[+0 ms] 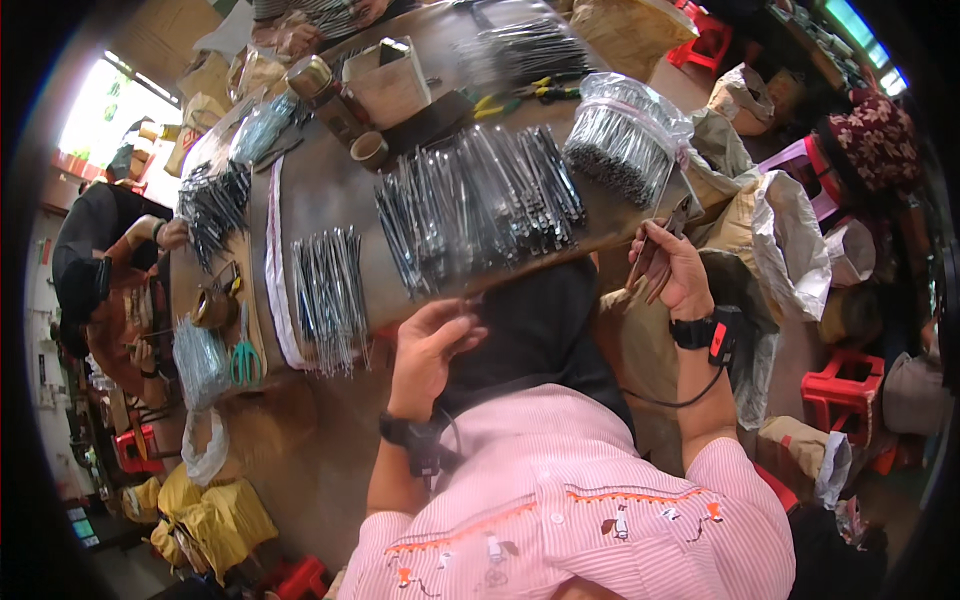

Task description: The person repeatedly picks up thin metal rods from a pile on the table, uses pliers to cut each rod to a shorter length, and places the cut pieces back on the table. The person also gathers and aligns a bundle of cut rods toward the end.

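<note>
My right hand is closed around a pair of pliers, with the handles pointing down and the jaws up, beside the table's near right edge. A thin metal rod stands out close to the jaws; whether they grip it I cannot tell. My left hand is in front of the table edge with its fingers curled together, slightly blurred; what they pinch, if anything, is too small to make out. Beyond it a wide pile of thin metal strips covers the table. A plastic-wrapped bundle of metal rods lies nearest my right hand.
A smaller pile of strips lies left, beside a pale band. Further back are a cardboard box, a thermos and yellow-handled pliers. Paper sacks and a red stool stand right. Other people work left and across.
</note>
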A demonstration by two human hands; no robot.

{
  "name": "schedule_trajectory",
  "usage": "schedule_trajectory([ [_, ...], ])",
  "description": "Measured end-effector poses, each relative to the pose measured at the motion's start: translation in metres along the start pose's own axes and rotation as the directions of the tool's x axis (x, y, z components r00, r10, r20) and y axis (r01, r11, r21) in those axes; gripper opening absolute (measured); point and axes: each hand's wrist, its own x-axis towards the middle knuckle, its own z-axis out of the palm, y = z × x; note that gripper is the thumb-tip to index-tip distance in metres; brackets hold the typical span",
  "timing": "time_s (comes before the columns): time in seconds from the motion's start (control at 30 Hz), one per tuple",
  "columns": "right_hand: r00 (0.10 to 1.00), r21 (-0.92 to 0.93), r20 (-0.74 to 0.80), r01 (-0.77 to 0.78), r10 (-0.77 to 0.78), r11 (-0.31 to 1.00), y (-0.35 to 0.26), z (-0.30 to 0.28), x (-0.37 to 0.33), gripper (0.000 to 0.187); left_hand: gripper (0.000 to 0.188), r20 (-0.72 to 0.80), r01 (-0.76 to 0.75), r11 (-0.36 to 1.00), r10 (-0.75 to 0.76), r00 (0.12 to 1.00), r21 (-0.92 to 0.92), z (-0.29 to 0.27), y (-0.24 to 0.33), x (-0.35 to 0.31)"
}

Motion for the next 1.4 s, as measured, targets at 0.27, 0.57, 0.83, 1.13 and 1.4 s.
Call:
schedule_trajectory([
  [0.27, 0.992, -0.361, 0.117, 0.081, -0.041, 0.929, 0.053, 0.078, -0.05, 0.014, 0.022, 0.153, 0.028, 0.999, -0.032, 0.988, 0.032, 0.028, -0.017, 0.0],
  [0.57, 0.953, -0.419, 0.223, 0.283, -0.204, 0.863, 0.093, 0.097, -0.059, 0.014, 0.018, 0.22, -0.035, 0.998, 0.024, 0.975, 0.046, 0.036, -0.023, 0.001],
  [0.83, 0.952, -0.397, 0.243, 0.273, -0.186, 0.877, 0.111, 0.096, -0.057, 0.012, 0.019, 0.203, -0.153, 0.986, 0.138, 0.969, 0.061, 0.028, -0.021, 0.006],
  [1.13, 0.94, -0.438, 0.128, 0.34, -0.316, 0.832, 0.108, 0.118, -0.055, 0.02, 0.019, 0.082, -0.099, 0.991, 0.091, 0.992, 0.09, 0.014, -0.017, 0.003],
  [1.4, 0.95, -0.455, 0.157, 0.312, -0.27, 0.834, 0.089, 0.101, -0.053, 0.018, 0.031, 0.232, -0.032, 0.98, -0.015, 0.973, 0.198, 0.019, -0.013, -0.004],
])
